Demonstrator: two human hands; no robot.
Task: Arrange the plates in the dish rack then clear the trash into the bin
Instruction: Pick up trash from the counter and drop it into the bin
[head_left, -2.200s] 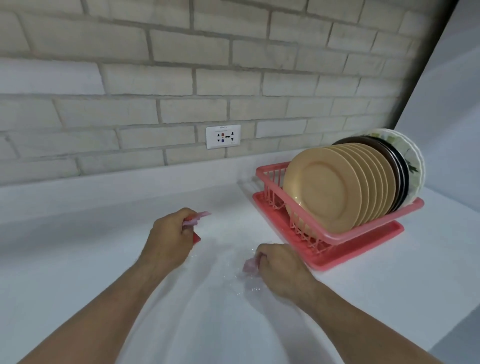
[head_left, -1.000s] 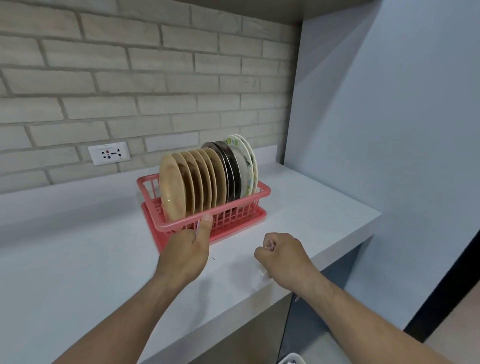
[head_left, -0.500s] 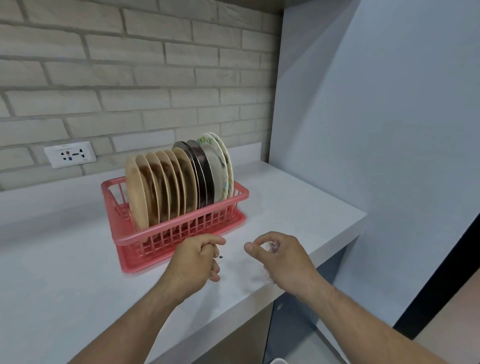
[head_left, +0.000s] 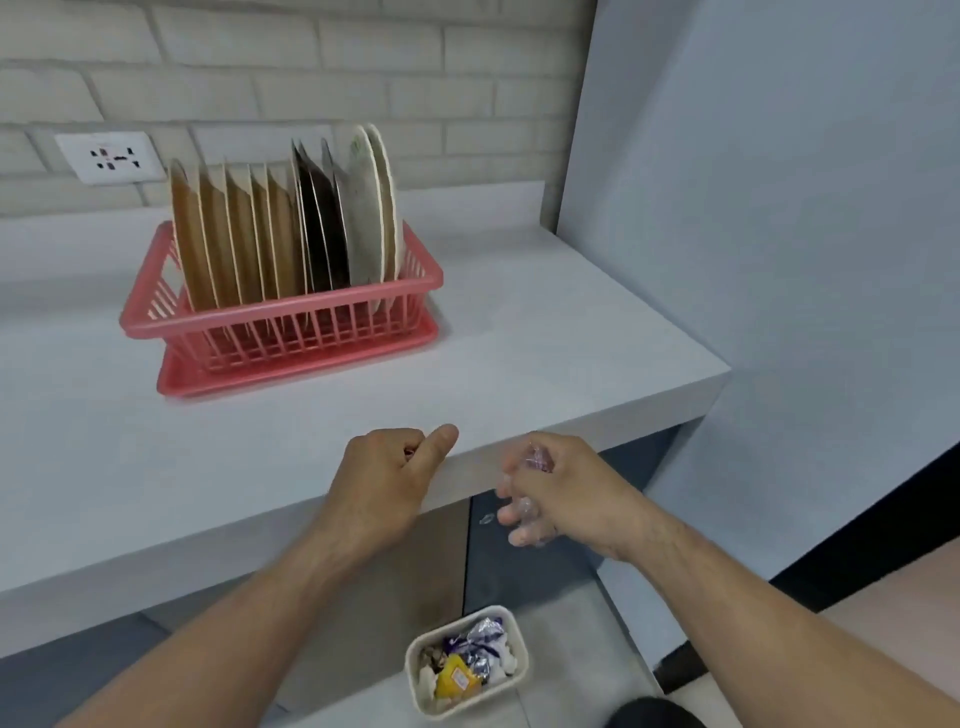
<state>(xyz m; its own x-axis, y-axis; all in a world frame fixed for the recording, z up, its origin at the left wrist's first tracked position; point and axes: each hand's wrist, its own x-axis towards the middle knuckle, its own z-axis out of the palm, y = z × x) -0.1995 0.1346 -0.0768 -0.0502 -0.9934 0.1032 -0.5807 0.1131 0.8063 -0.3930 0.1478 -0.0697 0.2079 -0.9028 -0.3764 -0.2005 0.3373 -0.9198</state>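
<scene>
Right hand's (head_left: 571, 493) wrapper (head_left: 535, 460) now above bin (head_left: 414, 675)

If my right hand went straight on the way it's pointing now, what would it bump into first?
Probably the left hand, by its thumb; the counter edge sits just behind, and depth is unclear.

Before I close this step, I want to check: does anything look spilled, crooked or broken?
Nothing stands out. The plates stand on edge inside the dish rack, and the trash lies inside the bin on the floor. The left hand grips a red scrap, the right hand a clear wrapper.
</scene>
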